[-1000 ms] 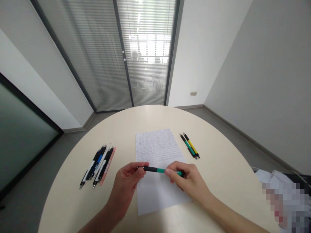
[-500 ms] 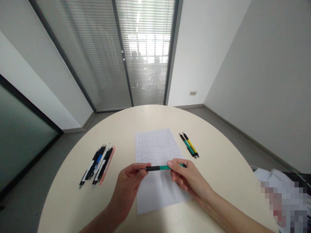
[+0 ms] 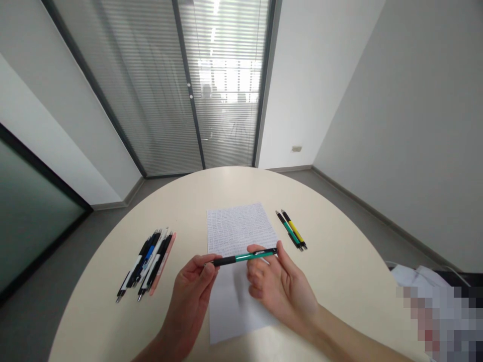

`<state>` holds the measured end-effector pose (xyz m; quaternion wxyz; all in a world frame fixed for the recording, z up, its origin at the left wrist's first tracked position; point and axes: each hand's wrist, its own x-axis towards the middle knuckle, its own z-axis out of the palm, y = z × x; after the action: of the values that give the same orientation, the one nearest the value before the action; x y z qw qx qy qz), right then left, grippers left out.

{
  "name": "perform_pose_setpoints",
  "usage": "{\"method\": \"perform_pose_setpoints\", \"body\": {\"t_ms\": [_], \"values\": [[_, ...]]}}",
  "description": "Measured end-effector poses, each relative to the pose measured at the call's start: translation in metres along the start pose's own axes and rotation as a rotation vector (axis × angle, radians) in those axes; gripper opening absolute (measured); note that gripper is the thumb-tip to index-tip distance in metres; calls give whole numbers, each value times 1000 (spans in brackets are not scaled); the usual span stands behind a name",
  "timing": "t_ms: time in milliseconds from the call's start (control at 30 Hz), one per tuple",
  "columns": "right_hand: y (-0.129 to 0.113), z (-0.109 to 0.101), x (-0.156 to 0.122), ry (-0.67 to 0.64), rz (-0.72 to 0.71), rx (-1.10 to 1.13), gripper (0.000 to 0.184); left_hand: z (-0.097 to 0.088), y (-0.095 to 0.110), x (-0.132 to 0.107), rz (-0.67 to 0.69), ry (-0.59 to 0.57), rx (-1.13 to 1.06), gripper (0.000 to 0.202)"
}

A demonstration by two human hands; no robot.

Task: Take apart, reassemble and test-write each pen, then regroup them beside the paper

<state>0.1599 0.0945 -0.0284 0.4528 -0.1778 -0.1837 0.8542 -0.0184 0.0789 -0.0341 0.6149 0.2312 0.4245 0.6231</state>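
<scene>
Presently my left hand [image 3: 193,290] pinches the green-and-black pen [image 3: 244,257] by its tip; my right hand [image 3: 285,292] holds the other end, thumb against it. Written sheet [image 3: 237,226] lies beneath the pen. On the counter [image 3: 358,286]: pen cluster [image 3: 159,259] left of left hand, two pens [image 3: 296,231] beyond right hand.

The left hand [image 3: 196,284] is partly hiding the held pen [image 3: 241,257]. The paper's [image 3: 228,296] writing [image 3: 239,227] is looking unreadably small. The tabletop's [image 3: 332,271] near edge is running off-picture.

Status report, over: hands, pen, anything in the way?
Left fingers pinching green-and-black pen near tip; right fingers at its other end. Pen above paper. Other pens lie aside, left and right.
</scene>
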Motion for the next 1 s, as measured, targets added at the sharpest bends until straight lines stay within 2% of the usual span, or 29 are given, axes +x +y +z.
{"method": "perform_pose_setpoints", "body": {"t_ms": [100, 267, 600, 800, 1000], "values": [[0, -2, 1, 48, -7, 13, 44, 0, -2, -1, -16, -18, -16, 38], [-1, -5, 5, 116, -34, 110, 37, -1, -9, 2, -136, -89, -32, 42], [3, -7, 7, 125, -3, 161, 27, 0, -12, 7, -126, 8, -82, 35], [0, -6, 6, 126, -16, 130, 41, 0, -12, 6, -143, 0, -64, 35], [0, -7, 5, 95, -28, 221, 30, 1, -12, 6, -164, 6, -74, 35]]}}
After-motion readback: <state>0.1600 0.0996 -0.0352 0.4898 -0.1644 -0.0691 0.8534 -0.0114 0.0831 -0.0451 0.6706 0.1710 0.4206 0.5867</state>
